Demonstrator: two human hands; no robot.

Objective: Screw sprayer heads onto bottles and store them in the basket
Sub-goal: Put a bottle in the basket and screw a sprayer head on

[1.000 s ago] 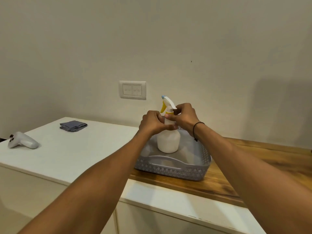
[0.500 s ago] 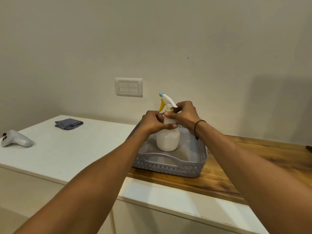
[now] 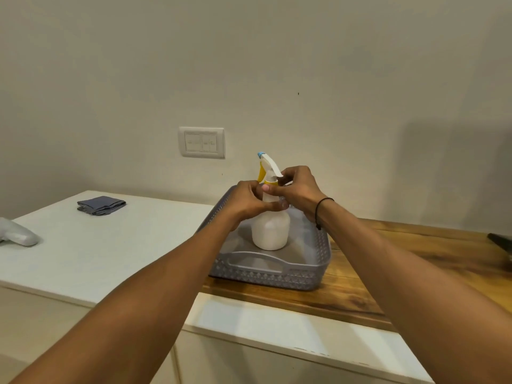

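We begin with the surface (image 3: 83, 261), white on the left hand's side and wooden beyond the right wrist. On the wooden part sits the grey basket (image 3: 271, 275), directly below our fingers, and the white bottle (image 3: 270, 231) stands upright inside it (already in its storage place, then). Compared with a second ago the bottle sits in the same spot in the basket and both hands are at the same place on the neck; only the view has shifted slightly, so we judge the screwing is at its last turns or merely being checked. The left hand (image 3: 245, 202) curls round the bottle's neck, its fingers (image 3: 274, 205) wrapped across the shoulder to steady it. The right hand (image 3: 297, 189) pinches the yellow collar (image 3: 270, 182) of the sprayer head (image 3: 267, 166), which rises just above both hands, blue nozzle tip pointing away to the left.

Well to the left of the fingers lie a folded grey cloth (image 3: 101, 205) and a white handheld device (image 3: 16, 235) at the frame edge. The wall switch plate (image 3: 201, 142) carries small markings, too fine to read; we see no brand or label on the bottle.
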